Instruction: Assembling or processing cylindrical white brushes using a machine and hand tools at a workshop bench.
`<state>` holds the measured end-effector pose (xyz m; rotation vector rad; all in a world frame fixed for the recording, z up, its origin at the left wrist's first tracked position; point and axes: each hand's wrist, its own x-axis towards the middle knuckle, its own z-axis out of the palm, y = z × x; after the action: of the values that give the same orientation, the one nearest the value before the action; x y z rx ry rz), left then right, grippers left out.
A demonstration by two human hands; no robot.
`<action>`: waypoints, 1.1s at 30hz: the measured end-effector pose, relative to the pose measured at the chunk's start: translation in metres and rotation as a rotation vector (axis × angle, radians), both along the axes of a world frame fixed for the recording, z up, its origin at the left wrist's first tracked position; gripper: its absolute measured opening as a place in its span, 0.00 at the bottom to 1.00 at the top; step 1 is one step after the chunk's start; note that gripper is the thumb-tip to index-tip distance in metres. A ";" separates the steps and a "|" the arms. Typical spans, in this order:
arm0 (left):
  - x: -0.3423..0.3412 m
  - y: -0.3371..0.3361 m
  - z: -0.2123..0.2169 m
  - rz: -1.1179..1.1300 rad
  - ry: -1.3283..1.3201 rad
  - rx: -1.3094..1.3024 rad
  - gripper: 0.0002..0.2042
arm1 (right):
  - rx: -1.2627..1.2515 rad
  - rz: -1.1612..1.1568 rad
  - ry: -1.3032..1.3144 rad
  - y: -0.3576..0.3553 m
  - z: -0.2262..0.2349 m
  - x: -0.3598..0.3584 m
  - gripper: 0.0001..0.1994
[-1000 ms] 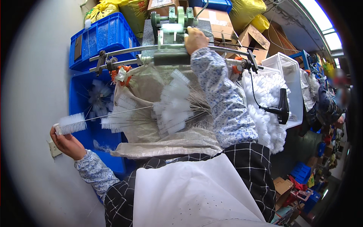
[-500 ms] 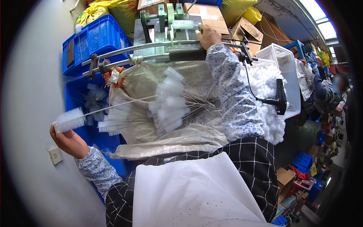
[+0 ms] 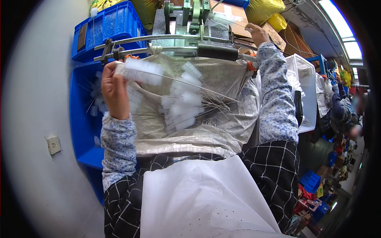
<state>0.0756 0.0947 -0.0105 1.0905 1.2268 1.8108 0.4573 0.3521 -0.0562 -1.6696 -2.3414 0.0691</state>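
My left hand is closed around the white tip end of a wire-handled bottle brush. That brush's white bristles point right, and its thin wire stem slants down across the lap. At the upper right, my right hand pinches the wire of a second brush, whose white bristles are blurred beside the green bench machine. A pile of similar white brushes lies below on the pale woven sack, their wire stems fanned to the right.
Metal rails with a black roller cross in front of the machine. Blue bins stand at left, one holding brushes; a blue crate sits above them. At right are a white bin and a black hair dryer. Another person works far right.
My left hand has swung right and upward with its brush, now nearer the rails. My right hand has moved right, drawing its brush away from the machine's wheel. The view has shifted slightly.
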 end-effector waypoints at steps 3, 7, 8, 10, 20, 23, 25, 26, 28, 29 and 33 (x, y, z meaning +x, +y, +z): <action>0.027 0.011 -0.002 -0.096 0.011 -0.008 0.12 | -0.320 0.068 0.219 -0.006 0.007 0.027 0.07; 0.069 0.013 -0.011 -0.145 0.164 0.026 0.12 | -0.703 0.338 0.312 -0.106 0.073 -0.034 0.13; 0.084 0.014 -0.014 -0.123 0.209 0.031 0.11 | -0.710 0.468 0.353 -0.126 0.080 -0.050 0.14; 0.107 0.013 -0.017 -0.176 0.136 0.043 0.11 | -0.732 0.503 0.457 -0.162 0.072 -0.088 0.13; -0.083 -0.080 -0.063 0.560 0.928 -0.408 0.11 | 0.136 0.021 0.036 -0.069 0.012 -0.093 0.14; -0.126 -0.123 -0.088 0.400 1.010 -0.585 0.09 | 0.077 -0.012 0.032 -0.053 0.000 -0.110 0.14; -0.127 -0.129 -0.086 0.138 0.656 -0.867 0.07 | 0.027 -0.030 0.009 -0.047 -0.002 -0.115 0.14; -0.126 -0.128 -0.086 0.137 0.656 -0.867 0.07 | 0.026 -0.031 0.008 -0.045 -0.003 -0.118 0.14; -0.120 -0.126 -0.088 0.242 0.525 -0.764 0.06 | 0.020 -0.025 -0.001 -0.041 -0.004 -0.120 0.14; -0.120 -0.126 -0.088 0.241 0.523 -0.765 0.06 | 0.020 -0.024 -0.003 -0.040 -0.005 -0.120 0.14; -0.123 -0.127 -0.088 0.264 0.418 -0.860 0.07 | 0.060 0.046 0.048 -0.037 -0.007 -0.121 0.14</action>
<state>-0.0471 -0.0320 -0.0990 0.8206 2.1965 1.0054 0.3365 0.3149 -0.0630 -1.5694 -2.3230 0.0472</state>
